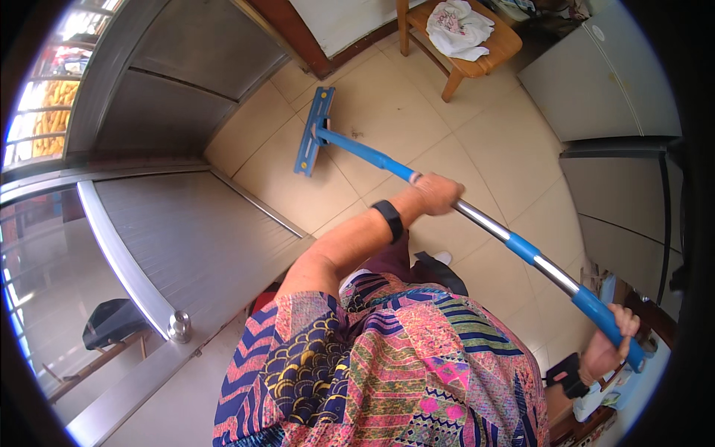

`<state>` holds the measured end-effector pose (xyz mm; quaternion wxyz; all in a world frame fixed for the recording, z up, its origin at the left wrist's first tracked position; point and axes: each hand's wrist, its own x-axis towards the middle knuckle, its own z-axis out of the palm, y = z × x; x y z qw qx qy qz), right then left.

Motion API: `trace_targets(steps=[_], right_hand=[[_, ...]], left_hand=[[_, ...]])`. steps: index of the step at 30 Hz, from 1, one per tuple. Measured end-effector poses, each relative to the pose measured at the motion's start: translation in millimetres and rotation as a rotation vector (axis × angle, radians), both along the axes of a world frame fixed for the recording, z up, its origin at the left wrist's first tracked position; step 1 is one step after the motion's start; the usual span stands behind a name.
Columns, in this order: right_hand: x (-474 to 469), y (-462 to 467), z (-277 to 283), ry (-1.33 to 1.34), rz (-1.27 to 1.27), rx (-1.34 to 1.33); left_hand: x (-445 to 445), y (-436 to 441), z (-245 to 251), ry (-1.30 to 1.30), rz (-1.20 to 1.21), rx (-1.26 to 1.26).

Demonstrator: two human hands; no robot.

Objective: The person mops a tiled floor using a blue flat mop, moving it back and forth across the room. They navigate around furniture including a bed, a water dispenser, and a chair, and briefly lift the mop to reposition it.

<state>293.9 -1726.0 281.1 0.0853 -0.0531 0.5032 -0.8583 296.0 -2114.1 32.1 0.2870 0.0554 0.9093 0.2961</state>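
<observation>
A mop handle (491, 221) of blue and bare metal sections slants across the view from upper left to lower right. My left hand (438, 193) grips it partway down, where a blue sleeve meets the metal. Near its upper end, my right hand (611, 335) is wrapped around the blue grip. The flat blue mop head (314, 132) lies on the beige tiled floor (402, 125), joined to the handle by a swivel. Its underside is hidden. A small dark smudge (356, 134) marks the tiles just right of the head.
A wooden chair (469, 67) holding a white plastic bag (459, 29) stands at the top. A grey refrigerator (592, 89) lines the right side. At left is a metal door (184, 223) with a round knob (179, 326); a brown door frame (304, 39) rises beyond.
</observation>
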Motion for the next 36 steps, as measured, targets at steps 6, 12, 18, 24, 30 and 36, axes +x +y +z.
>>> trace_targets(steps=[6, 12, 18, 24, 30, 36], right_hand=[[59.7, -73.3, -60.7, -0.014, 0.074, 0.346], [96.2, -59.0, -52.9, -0.218, -0.077, 0.345], [132.1, -5.6, -45.8, -0.305, -0.195, 0.244], [145.0, 47.4, -45.8, -0.302, -0.239, 0.070], [143.1, 55.5, -45.6, -0.273, -0.243, 0.094], [121.7, -19.1, -60.8, -0.192, -0.308, 0.197]], left_hand=[[4.2, -76.6, -61.2, 0.065, 0.104, -0.122], [24.3, -38.4, -93.0, 0.090, 0.001, -0.124], [42.8, 11.5, -82.3, 0.058, -0.160, -0.030], [45.5, 37.4, -51.4, -0.117, -0.350, 0.020], [27.1, 30.8, -30.1, 0.059, -0.339, -0.003], [-46.2, -15.6, -46.1, 0.208, -0.291, -0.104]])
